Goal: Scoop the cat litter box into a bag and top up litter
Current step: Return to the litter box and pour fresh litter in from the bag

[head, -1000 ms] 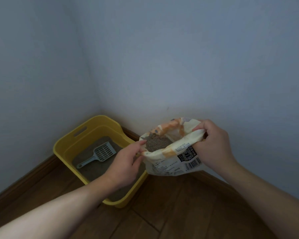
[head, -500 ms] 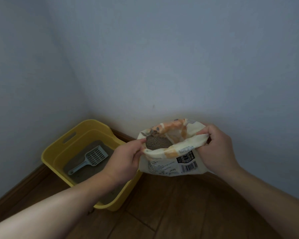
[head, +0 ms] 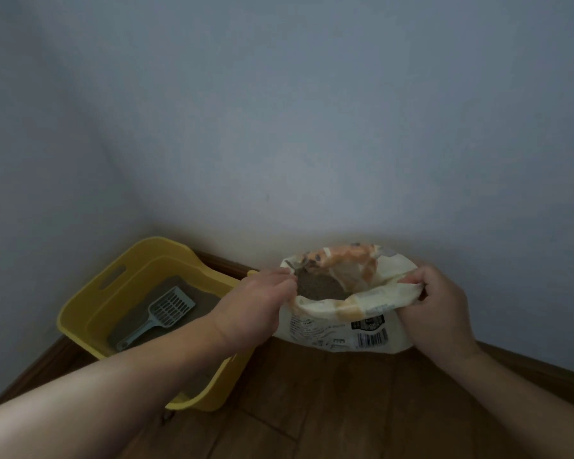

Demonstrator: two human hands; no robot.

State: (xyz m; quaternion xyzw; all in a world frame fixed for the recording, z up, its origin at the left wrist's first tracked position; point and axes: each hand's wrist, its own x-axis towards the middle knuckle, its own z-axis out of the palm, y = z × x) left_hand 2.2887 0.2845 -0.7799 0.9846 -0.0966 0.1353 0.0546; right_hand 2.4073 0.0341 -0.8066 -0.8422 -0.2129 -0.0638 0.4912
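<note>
A cream and orange litter bag [head: 345,329] stands on the wooden floor by the wall, its mouth held wide. Grey litter [head: 322,288] shows inside it. My left hand [head: 252,306] pinches the left edge of the mouth and my right hand [head: 434,309] grips the right edge. To the left, in the corner, sits a yellow litter box [head: 90,306] with grey litter on its bottom. A pale blue slotted scoop [head: 161,314] lies in the box on the litter. My left forearm crosses over the box's near right corner.
Two blue-grey walls meet behind the box, with a dark wooden baseboard [head: 527,362] along them. Wooden floor [head: 328,412] stretches in front of the bag and box.
The view has drifted slightly, so box and bag sit a little differently in frame. Both hands keep hold of the bag's mouth, which is spread a bit wider.
</note>
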